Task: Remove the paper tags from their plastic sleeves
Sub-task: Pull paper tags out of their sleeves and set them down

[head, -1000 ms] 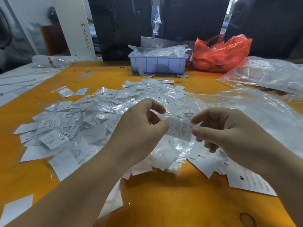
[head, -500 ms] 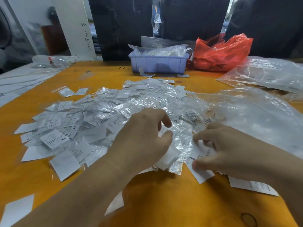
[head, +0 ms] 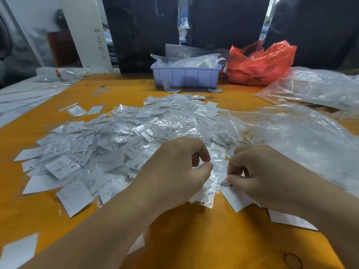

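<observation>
My left hand (head: 174, 171) rests at the near edge of the heap of sleeved tags (head: 136, 136), thumb and forefinger pinched on a clear plastic sleeve (head: 217, 171) that trails down toward the near edge of the tabletop (head: 194, 239). My right hand (head: 268, 175) sits just beside it, fingers curled, thumb and forefinger nipping the corner of a paper tag (head: 236, 199) that lies flat on the orange surface. Whether that tag is wholly out of the sleeve I cannot tell; the film is crumpled between the two hands.

The governing relation: sleeve to the left, tag to the right, the two hands near one another. The tag's long axis runs away toward the lower right, so a pull by the right hand along that line looks the cleaner separation.

Loose tags (head: 291, 220) lie beyond my right wrist; the heap extends left and ahead.
</observation>
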